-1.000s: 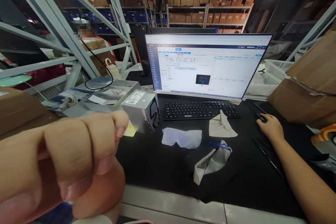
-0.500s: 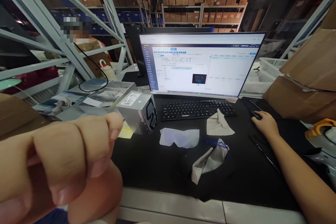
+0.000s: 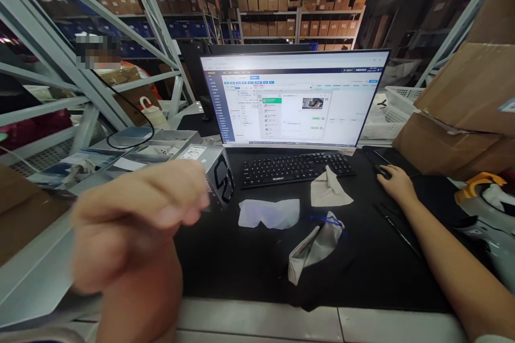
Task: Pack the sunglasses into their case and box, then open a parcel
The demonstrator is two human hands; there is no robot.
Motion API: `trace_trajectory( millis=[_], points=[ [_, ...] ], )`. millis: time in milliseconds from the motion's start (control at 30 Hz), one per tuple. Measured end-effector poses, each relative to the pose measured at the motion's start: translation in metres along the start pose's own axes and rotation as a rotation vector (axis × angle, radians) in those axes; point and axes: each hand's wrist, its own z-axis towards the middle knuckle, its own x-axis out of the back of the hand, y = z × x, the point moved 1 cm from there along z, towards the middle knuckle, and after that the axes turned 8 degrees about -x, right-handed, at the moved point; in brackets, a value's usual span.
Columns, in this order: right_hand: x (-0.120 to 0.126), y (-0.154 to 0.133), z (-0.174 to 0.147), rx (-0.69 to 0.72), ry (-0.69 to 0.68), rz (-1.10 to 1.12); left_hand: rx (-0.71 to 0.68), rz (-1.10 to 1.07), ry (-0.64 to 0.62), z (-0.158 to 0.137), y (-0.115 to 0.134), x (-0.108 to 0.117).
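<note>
On the right of the desk, my right hand (image 3: 396,183) rests over a black computer mouse (image 3: 382,172), fingers curved on it. My left hand (image 3: 145,214) is raised close to the camera, slightly blurred, with its fingers curled in; I see nothing in it. Behind it stands a silver-grey box (image 3: 220,177) with a black printed shape, partly hidden by the fingers. Between the hands lie a white eye-mask-shaped sheet (image 3: 269,213), a folded beige cloth (image 3: 328,190) and a grey fabric pouch (image 3: 316,249) with a blue cord. A monitor (image 3: 293,102) shows a chat window.
A black keyboard (image 3: 295,169) lies below the monitor. Cardboard boxes (image 3: 462,96) and a white basket (image 3: 402,110) stand at right, near a grey-and-yellow device (image 3: 478,198). A thin black pen-like stick (image 3: 396,230) lies beside my right forearm. Another person (image 3: 100,59) is beyond the metal frame.
My left hand has shifted right and turned, now covering more of the silver-grey box. A chat window has appeared on the monitor. My right hand stays on the mouse; the view has shifted slightly.
</note>
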Motion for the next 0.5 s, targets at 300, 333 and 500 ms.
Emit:
trace_trajectory(
  millis=[300,333,500],
  points=[
    [0.000,-0.007,-0.002,0.026,0.005,0.020,0.347,0.640,-0.789,-0.010,-0.087,-0.068],
    [0.001,-0.007,-0.002,0.027,0.002,0.013,0.416,0.703,-0.845,-0.017,-0.100,-0.075],
    [0.005,-0.007,-0.001,0.000,-0.043,-0.060,0.784,0.905,-1.069,-0.052,-0.155,-0.089]
  ],
)
